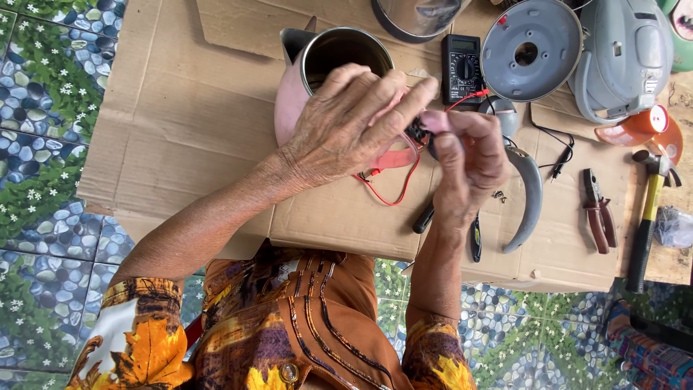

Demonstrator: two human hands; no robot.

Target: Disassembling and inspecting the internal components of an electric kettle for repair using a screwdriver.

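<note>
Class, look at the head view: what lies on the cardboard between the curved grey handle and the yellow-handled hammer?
In the head view, red-handled pliers lie on the cardboard between the curved grey handle and the hammer.

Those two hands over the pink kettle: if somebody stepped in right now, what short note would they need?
Left hand and right hand meet above the cardboard, pinching one small dark part together. Red wire loops below it. Pink kettle lies open behind the left hand. Multimeter, grey base, grey handle, pliers and hammer lie to the right. Kettle apart; nothing refitted.
</note>
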